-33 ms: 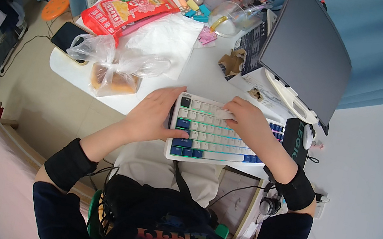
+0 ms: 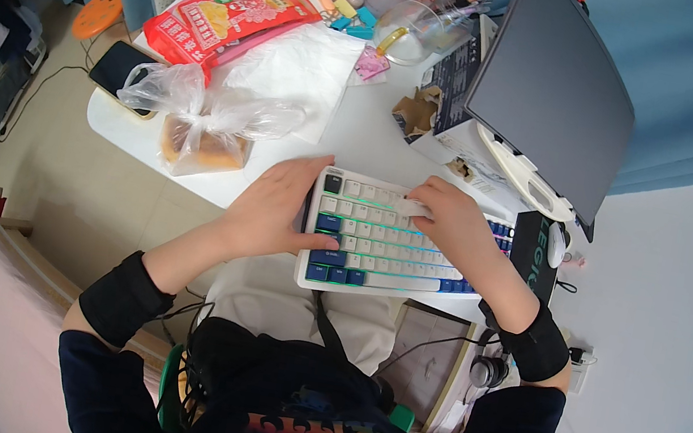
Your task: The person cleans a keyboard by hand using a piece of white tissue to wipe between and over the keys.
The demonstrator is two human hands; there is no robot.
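Observation:
A white keyboard (image 2: 382,279) with white and dark blue keys and a greenish-blue glow lies at the desk's front edge, its near side above my lap. My left hand (image 2: 274,200) grips its left end, thumb on the blue keys and fingers along the outer edge. Between the bent fingers of my right hand (image 2: 446,214) is a small white wipe (image 2: 409,207), pressed on the upper rows of keys. That hand and forearm cover part of the keyboard's right side.
Left on the white desk (image 2: 369,134) lie a bagged piece of bread (image 2: 203,148), a phone (image 2: 124,73), white tissue paper (image 2: 288,71) and a red snack bag (image 2: 224,16). A glass cup (image 2: 409,32) stands farther back. A monitor (image 2: 557,87) and mouse (image 2: 555,256) are right.
My right hand and the wipe have shifted very slightly to the right over the keys. My left hand keeps its grip on the keyboard.

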